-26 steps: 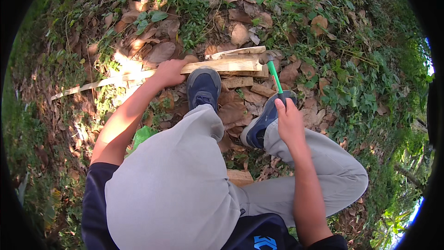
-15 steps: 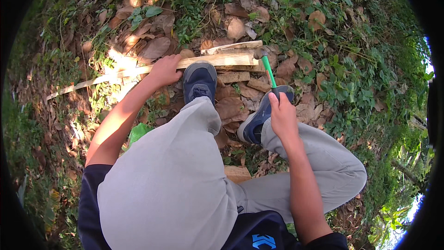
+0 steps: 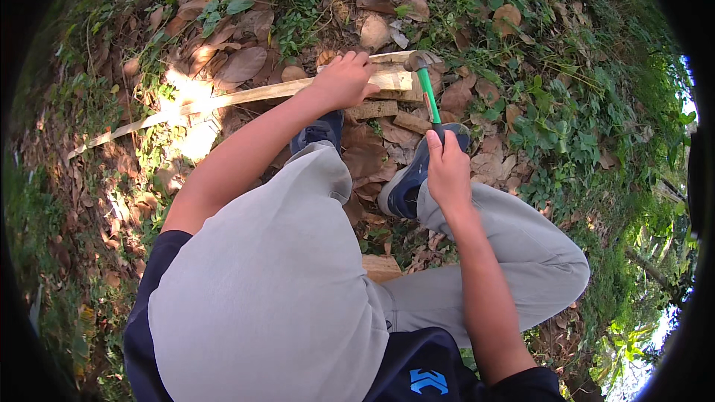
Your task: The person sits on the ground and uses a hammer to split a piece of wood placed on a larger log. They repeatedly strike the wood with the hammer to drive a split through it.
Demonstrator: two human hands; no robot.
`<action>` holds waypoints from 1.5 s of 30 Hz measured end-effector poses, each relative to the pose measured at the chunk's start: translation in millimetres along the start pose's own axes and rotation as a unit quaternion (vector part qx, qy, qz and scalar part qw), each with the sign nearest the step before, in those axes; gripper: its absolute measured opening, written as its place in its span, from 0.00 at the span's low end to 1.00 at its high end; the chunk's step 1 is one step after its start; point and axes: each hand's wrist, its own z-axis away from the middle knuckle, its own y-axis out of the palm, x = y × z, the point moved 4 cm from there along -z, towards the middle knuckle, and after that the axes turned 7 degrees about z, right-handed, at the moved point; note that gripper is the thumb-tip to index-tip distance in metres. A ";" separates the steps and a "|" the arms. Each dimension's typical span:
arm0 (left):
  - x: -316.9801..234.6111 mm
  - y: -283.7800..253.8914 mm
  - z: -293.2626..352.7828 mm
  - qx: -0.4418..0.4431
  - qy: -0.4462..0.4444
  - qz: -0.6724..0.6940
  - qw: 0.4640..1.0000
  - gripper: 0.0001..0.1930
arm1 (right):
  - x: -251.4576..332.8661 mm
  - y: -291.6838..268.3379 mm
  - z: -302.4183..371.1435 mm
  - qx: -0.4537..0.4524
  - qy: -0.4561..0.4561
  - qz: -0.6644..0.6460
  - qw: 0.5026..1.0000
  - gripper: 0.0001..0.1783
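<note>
A long pale wooden strip (image 3: 249,94) lies across the ground, its right end over several shorter wood pieces (image 3: 372,109). My left hand (image 3: 345,80) is closed over the strip near that end, fingers on the far side and thumb on the near side. In my right hand (image 3: 449,171) is a hammer (image 3: 427,89) with a green handle and dark grip. Its metal head is beside the right end of the strip; whether they touch I cannot tell. My left forearm and hand partly cover the left shoe.
My left shoe (image 3: 316,132) is close to the strip, and my right shoe (image 3: 406,186) is below the hammer. A wood block (image 3: 381,268) lies between my legs. Dry brown leaves (image 3: 242,65) and green plants (image 3: 551,115) cover the ground around.
My left hand has moved right along the strip, from left of the left shoe to near the strip's right end. The hammer stays held at almost the same place.
</note>
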 end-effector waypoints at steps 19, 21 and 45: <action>-1.5 -7.0 -3.5 0.004 -0.084 0.033 0.996 0.24 | 4.9 9.1 9.0 -0.034 -0.021 0.172 0.984 0.17; -2.2 -5.6 -1.5 -0.011 -0.064 0.028 0.997 0.23 | 25.6 -5.4 16.3 -0.082 -0.076 0.090 0.990 0.16; 7.7 -7.5 -9.8 0.030 -0.113 0.103 0.988 0.26 | -17.7 19.0 2.2 -0.049 -0.011 0.135 0.990 0.21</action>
